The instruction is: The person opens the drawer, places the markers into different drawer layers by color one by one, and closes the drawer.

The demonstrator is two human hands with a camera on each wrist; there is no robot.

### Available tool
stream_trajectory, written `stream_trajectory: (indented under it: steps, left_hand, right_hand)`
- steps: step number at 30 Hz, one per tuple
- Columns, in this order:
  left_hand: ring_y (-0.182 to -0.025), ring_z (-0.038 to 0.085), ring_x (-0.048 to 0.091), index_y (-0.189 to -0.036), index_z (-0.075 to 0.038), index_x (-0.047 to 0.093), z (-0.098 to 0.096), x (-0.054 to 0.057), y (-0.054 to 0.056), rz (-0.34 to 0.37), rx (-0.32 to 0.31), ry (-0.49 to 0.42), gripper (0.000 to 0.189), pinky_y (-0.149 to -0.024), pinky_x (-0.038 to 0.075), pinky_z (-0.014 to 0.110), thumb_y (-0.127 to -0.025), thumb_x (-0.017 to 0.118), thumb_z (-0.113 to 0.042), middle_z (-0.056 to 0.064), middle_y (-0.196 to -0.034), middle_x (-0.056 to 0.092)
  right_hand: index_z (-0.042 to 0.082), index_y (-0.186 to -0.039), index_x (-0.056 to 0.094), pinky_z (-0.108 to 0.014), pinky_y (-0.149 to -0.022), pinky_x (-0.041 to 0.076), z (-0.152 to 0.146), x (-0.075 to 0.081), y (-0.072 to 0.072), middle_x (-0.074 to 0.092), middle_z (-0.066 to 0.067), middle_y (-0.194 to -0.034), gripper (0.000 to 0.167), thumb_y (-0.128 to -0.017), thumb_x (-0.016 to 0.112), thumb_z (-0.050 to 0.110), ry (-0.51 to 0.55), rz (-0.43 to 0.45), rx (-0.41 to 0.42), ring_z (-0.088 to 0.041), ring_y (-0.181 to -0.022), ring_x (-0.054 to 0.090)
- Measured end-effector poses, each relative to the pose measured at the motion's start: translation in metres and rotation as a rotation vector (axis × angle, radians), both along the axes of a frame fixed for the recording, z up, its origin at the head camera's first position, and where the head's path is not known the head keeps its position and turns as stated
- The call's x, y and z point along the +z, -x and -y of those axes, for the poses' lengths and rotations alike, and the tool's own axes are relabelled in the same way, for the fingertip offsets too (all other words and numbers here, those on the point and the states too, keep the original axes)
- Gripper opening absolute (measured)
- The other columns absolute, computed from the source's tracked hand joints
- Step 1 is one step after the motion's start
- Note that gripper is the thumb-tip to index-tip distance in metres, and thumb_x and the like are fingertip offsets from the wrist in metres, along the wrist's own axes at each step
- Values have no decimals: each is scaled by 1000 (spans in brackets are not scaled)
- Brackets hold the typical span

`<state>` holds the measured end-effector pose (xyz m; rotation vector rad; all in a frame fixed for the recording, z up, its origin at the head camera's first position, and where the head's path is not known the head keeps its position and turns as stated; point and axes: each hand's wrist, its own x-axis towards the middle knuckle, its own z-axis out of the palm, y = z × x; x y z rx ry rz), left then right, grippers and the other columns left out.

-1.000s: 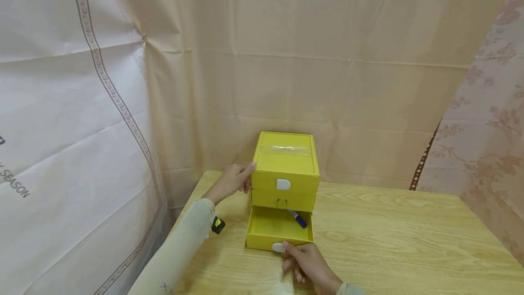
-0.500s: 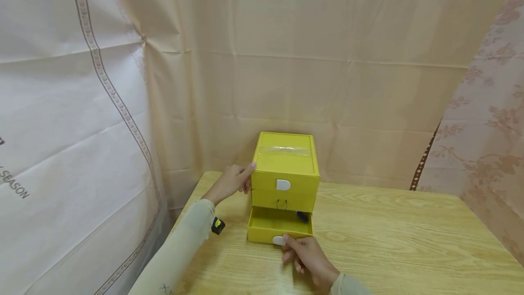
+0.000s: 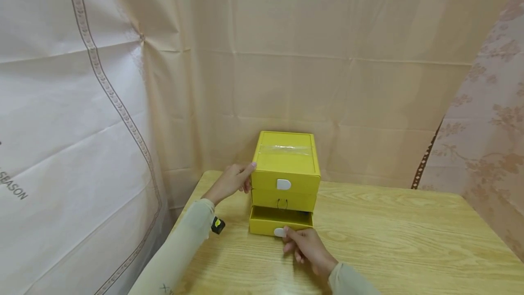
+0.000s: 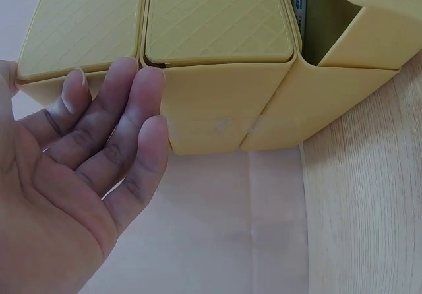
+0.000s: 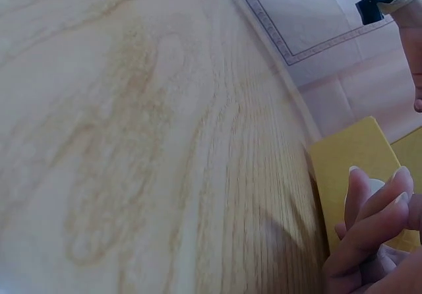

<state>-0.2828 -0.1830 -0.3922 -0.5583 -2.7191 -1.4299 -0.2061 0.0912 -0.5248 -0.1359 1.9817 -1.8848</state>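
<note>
A yellow drawer unit (image 3: 286, 158) stands on the table with its bottom drawer (image 3: 262, 227) partly pulled out. My left hand (image 3: 232, 180) rests against the unit's left side, thumb at the upper front corner. In the left wrist view the fingertips of that hand (image 4: 86, 155) touch the side panel, fingers loosely bent. With thumb and fingers my right hand (image 3: 309, 247) pinches the bottom drawer's white pull tab (image 3: 280, 232). Its curled fingers show in the right wrist view, partly covering the tab. Inside the drawer lies a marker (image 4: 300, 7), mostly hidden.
Above, the top drawer carries a white tab (image 3: 283, 184) and the middle one a black string loop (image 3: 282, 204). Clear tape (image 3: 286, 150) crosses the unit's top. The wooden table (image 3: 401, 236) extends right; cloth (image 3: 294, 58) hangs behind it.
The bottom drawer has slid inward, my right hand moving away from me with its tab. The marker has passed into shadow under the drawer above. My left hand has stayed in place.
</note>
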Motion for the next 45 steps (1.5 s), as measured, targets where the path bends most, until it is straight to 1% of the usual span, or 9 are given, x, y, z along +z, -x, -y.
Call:
stream_trajectory:
  steps: [6, 11, 19, 23, 27, 30, 35, 38, 45]
  left_hand:
    - [-68, 32, 69, -75, -6, 67, -1, 1, 0, -2, 6, 10, 74, -71, 57, 49, -103, 37, -68, 9, -71, 68]
    - [-67, 29, 69, -75, -7, 67, -1, 2, -1, -6, -1, 14, 74, -73, 57, 55, -104, 37, -68, 9, -71, 67]
    - [-67, 29, 69, -75, -7, 67, -1, 2, 0, -5, 3, 22, 75, -65, 56, 37, -103, 36, -70, 8, -71, 67]
    - [-66, 27, 68, -74, -6, 67, -1, 1, 0, -3, 4, 9, 75, -69, 57, 47, -103, 37, -70, 9, -70, 67]
    - [-67, 30, 68, -75, -5, 67, 0, -1, 1, 13, 3, -11, 75, -74, 57, 55, -102, 39, -69, 9, -70, 67]
    - [-69, 35, 69, -75, -5, 68, 0, -2, 1, 21, 3, -15, 76, -73, 57, 53, -102, 39, -70, 9, -70, 67]
    - [-72, 38, 70, -75, -6, 68, 0, -1, 3, 14, 9, -2, 77, -67, 57, 42, -101, 38, -71, 9, -70, 68]
    - [-71, 34, 70, -75, -6, 68, 0, -1, 2, 10, 15, 1, 76, -66, 56, 38, -101, 38, -72, 10, -71, 68]
    - [-67, 27, 69, -75, -6, 68, 0, -1, 0, 17, 23, -9, 75, -69, 58, 42, -102, 40, -69, 8, -71, 69]
  right_hand:
    - [-10, -109, 72, -17, -42, 38, -1, 1, 5, 74, -7, -76, 56, -102, 63, 45, 15, -10, 5, -1, -44, 45]
    - [-10, -107, 72, -17, -42, 38, 0, 0, 11, 74, -7, -76, 56, -103, 63, 45, 7, -12, 4, -1, -44, 44]
    - [-9, -107, 73, -18, -43, 38, 3, 1, 18, 74, -7, -76, 56, -101, 65, 46, -6, -3, -33, -2, -45, 44]
    - [-9, -108, 72, -17, -43, 38, 3, 2, 21, 74, -7, -76, 55, -102, 64, 45, -5, -1, -35, -2, -45, 43]
    - [-9, -108, 72, -17, -42, 38, 3, 2, 23, 75, -7, -76, 54, -102, 64, 44, -5, 0, -38, -2, -45, 44]
    - [-9, -108, 72, -18, -43, 38, 4, 2, 25, 75, -8, -76, 53, -102, 65, 43, -7, 1, -43, -3, -45, 44]
    - [-9, -107, 71, -18, -43, 38, 4, 4, 31, 75, -9, -77, 53, -102, 64, 44, -11, -9, -52, -3, -46, 44]
    - [-9, -107, 71, -18, -44, 37, 4, 4, 34, 75, -9, -77, 54, -102, 64, 44, -13, -16, -56, -3, -46, 44]
    - [-8, -107, 71, -17, -44, 38, 4, 3, 38, 75, -7, -77, 53, -102, 64, 44, -13, -7, -47, -2, -46, 44]
